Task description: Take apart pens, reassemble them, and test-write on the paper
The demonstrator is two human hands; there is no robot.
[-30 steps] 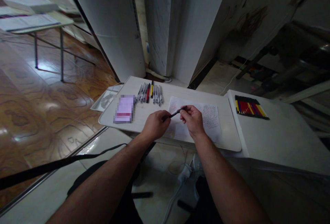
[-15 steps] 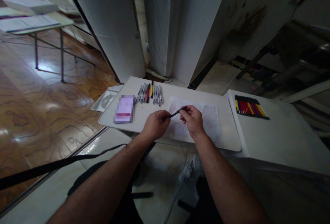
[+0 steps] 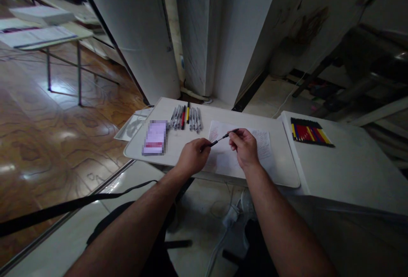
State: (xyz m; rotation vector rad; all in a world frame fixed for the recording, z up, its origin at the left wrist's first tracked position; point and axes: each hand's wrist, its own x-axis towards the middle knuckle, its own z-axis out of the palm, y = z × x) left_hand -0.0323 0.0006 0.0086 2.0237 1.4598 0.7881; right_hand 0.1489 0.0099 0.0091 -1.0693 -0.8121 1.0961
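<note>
Over a sheet of paper with handwriting [image 3: 259,141], a black pen [image 3: 213,143] is held between both hands. My left hand [image 3: 194,156] is closed around the dark body at the pen's left end. The fingers of my right hand [image 3: 244,145] pinch the dark piece at its right end, which points up and to the right. A thin, lighter stretch shows between the two dark parts; whether it is a refill or a tip out of its cap, I cannot tell. Both hands are just above the paper, near the table's front edge.
On the white folding table [image 3: 219,115] lie several clear pens [image 3: 195,120], a red pen [image 3: 183,117] and a yellow pen [image 3: 188,113]. A blurred phone [image 3: 155,137] is to their left. More coloured pens [image 3: 310,132] lie in a row on a white surface [image 3: 347,171] at right.
My right hand has moved slightly right, away from my left hand. The pen's two dark parts are farther apart, and a thin lighter stretch now shows between them.
</note>
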